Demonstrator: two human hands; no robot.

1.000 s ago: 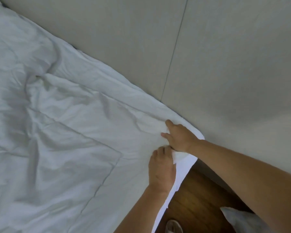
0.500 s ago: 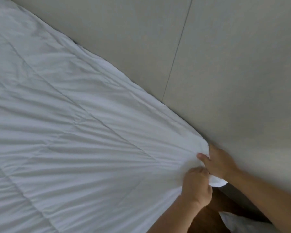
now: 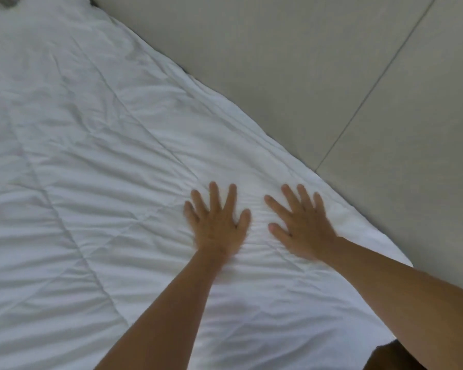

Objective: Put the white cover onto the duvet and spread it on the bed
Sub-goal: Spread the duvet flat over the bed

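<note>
Both hands, left hand [image 3: 218,231] and right hand [image 3: 304,231], press fingers splayed flat on the duvet [image 3: 104,182] near the wall [image 3: 305,76], smoothing it; next, outward strokes.

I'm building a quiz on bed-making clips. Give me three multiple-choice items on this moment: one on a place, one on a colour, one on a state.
1. Where do the left hand and right hand lie?
A. on the floor
B. on the duvet near the wall-side edge
C. on the wall panel

2. What colour is the duvet?
A. white
B. blue
C. striped red

3. How are both hands?
A. pinching a corner
B. curled into fists
C. flat with fingers spread

Answers: 1 B, both palms rest on the fabric close to the beige wall. 2 A, the quilted fabric is white all over. 3 C, the fingers are straight and splayed on the cloth, gripping nothing.
</note>
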